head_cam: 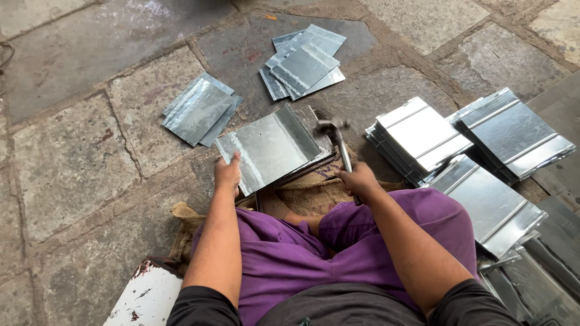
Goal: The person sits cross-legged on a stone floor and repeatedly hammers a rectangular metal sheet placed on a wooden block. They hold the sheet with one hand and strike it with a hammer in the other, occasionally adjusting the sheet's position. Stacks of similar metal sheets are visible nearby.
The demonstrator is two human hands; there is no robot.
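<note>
Two hands work at the picture's centre. Much is cut off: the stacked ribbed panels (513, 199) at 3 to 5 o'clock run past the edge, and the hammer's (336, 137) head is blurred (its handle end hidden in the fist). The right hand (359, 178) is clamped around that handle. The left hand (228, 173) grips the near-left corner of the metal sheet (270, 148), thumb on top. Shiny, grey, folded along one ridge, it lies on burlap sacking (314, 190), hammer just at its 3 o'clock.

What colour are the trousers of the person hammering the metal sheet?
Purple trousers, clearest in the head view.
</note>
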